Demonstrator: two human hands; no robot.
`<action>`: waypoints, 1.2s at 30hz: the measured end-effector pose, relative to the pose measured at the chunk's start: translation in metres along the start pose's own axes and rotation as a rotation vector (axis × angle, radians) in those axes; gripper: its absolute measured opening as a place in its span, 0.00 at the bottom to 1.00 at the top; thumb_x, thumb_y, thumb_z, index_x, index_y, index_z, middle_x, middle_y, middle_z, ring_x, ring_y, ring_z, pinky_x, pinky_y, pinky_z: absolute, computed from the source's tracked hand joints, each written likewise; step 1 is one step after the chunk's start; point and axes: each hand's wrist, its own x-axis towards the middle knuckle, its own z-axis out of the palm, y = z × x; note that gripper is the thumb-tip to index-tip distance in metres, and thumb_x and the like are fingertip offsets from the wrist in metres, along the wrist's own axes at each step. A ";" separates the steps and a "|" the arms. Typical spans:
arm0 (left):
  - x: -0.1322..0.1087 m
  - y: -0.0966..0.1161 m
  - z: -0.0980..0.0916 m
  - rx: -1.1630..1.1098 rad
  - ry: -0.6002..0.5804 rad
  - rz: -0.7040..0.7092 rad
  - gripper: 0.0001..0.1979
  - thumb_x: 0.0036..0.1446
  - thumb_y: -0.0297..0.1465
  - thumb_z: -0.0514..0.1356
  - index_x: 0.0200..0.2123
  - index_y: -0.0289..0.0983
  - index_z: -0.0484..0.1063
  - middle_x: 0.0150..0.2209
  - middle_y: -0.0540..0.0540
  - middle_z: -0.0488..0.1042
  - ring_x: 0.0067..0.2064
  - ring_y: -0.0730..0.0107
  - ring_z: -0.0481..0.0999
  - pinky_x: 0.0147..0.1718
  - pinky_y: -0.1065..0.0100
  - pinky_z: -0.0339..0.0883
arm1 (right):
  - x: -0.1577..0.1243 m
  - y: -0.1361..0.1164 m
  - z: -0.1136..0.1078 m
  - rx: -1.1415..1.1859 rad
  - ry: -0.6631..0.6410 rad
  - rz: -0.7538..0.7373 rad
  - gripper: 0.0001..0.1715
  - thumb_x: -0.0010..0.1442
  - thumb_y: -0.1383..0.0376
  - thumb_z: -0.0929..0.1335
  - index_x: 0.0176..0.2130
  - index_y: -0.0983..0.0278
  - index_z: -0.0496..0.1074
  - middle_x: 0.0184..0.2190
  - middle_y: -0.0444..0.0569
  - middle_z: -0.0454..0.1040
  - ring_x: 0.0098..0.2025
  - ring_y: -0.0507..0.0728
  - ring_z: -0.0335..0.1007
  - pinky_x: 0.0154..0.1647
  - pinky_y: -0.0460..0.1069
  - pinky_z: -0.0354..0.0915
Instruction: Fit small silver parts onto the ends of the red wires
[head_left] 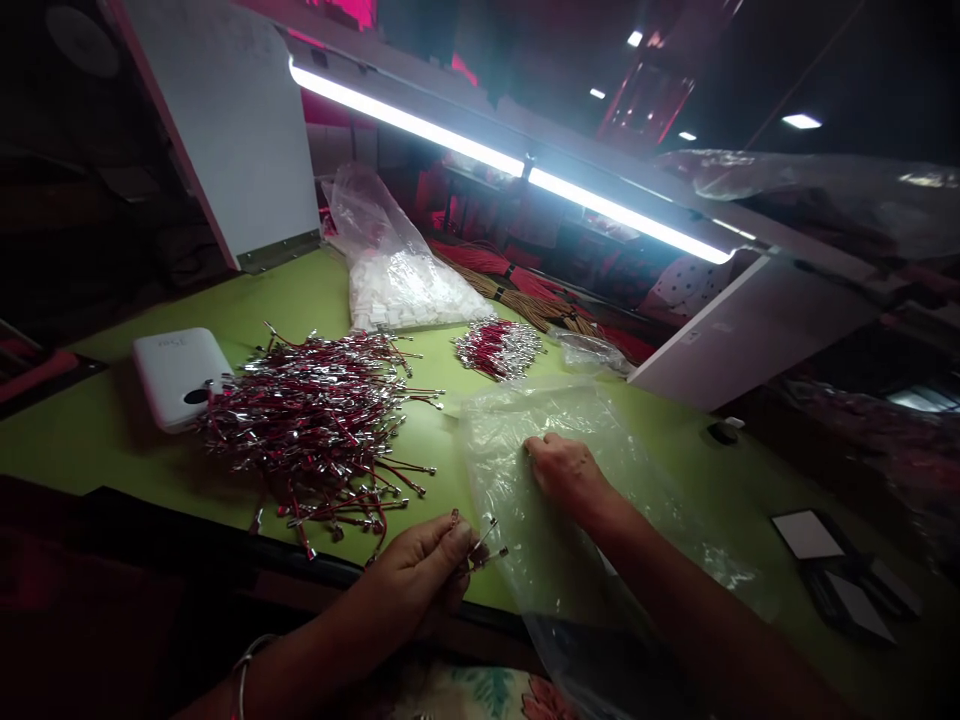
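My left hand (427, 565) is closed around a few short wires with metal terminals (487, 540), whose ends stick out past the thumb. Over a large clear plastic bag (502, 440) lying flat on the table, my right hand (566, 470) is closed with fingers curled down onto the film. Whether it pinches the bag or a small thing is hidden. To the left of both hands spreads a big heap of short red wires with silvery terminals (315, 410). Beyond the bag lies a smaller, neater pile of red wires (499, 348).
On the green table (112, 300) sit a white power bank (176, 375) and a plastic bag of white connectors (412, 285). Long brown and red wire bundles (517, 295) lie behind. A lit tube lamp (630, 215) spans above. Dark flat items (832, 570) rest at right.
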 end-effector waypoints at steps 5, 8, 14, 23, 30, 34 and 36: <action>-0.002 0.004 0.002 0.142 -0.076 -0.016 0.22 0.60 0.53 0.58 0.31 0.38 0.67 0.16 0.60 0.54 0.15 0.81 0.47 0.14 0.75 0.37 | -0.021 -0.036 -0.005 0.353 -0.052 -0.051 0.08 0.64 0.64 0.66 0.33 0.64 0.70 0.25 0.44 0.75 0.27 0.52 0.73 0.29 0.45 0.67; -0.008 0.012 0.005 0.255 -0.125 -0.005 0.24 0.60 0.54 0.56 0.31 0.38 0.68 0.16 0.59 0.56 0.17 0.79 0.50 0.16 0.74 0.41 | -0.036 -0.064 -0.007 0.916 -0.138 -0.033 0.12 0.60 0.58 0.70 0.31 0.64 0.70 0.23 0.42 0.74 0.23 0.51 0.72 0.27 0.46 0.69; -0.015 0.021 0.007 0.351 -0.194 0.075 0.23 0.62 0.50 0.56 0.35 0.34 0.72 0.28 0.51 0.63 0.29 0.74 0.57 0.27 0.73 0.52 | -0.050 -0.081 -0.006 1.194 -0.216 0.023 0.12 0.53 0.60 0.75 0.28 0.65 0.73 0.20 0.41 0.71 0.21 0.49 0.67 0.23 0.44 0.65; -0.022 0.011 0.008 0.269 -0.245 0.113 0.21 0.64 0.48 0.55 0.30 0.36 0.67 0.27 0.53 0.58 0.29 0.73 0.55 0.28 0.71 0.53 | -0.067 -0.083 -0.015 0.737 -0.104 -0.243 0.06 0.56 0.70 0.71 0.28 0.64 0.72 0.21 0.39 0.68 0.23 0.48 0.60 0.22 0.43 0.56; -0.024 0.023 0.007 0.453 -0.214 0.182 0.22 0.66 0.47 0.52 0.31 0.37 0.71 0.27 0.51 0.65 0.30 0.70 0.60 0.29 0.70 0.56 | -0.063 -0.073 -0.008 0.868 -0.206 -0.142 0.07 0.61 0.62 0.69 0.33 0.63 0.73 0.24 0.42 0.71 0.25 0.51 0.66 0.26 0.44 0.64; -0.025 0.051 -0.002 0.810 -0.102 0.391 0.15 0.66 0.42 0.55 0.34 0.40 0.73 0.32 0.48 0.72 0.33 0.66 0.67 0.33 0.69 0.60 | -0.059 -0.043 0.005 0.325 0.027 -0.243 0.18 0.64 0.61 0.67 0.53 0.63 0.73 0.48 0.58 0.77 0.50 0.65 0.73 0.52 0.61 0.68; -0.021 0.070 -0.007 1.014 -0.055 0.540 0.11 0.66 0.39 0.56 0.35 0.41 0.74 0.32 0.48 0.73 0.33 0.66 0.69 0.35 0.69 0.60 | -0.062 -0.027 0.015 0.008 0.038 -0.294 0.31 0.60 0.60 0.71 0.61 0.63 0.68 0.62 0.63 0.68 0.65 0.76 0.57 0.61 0.72 0.56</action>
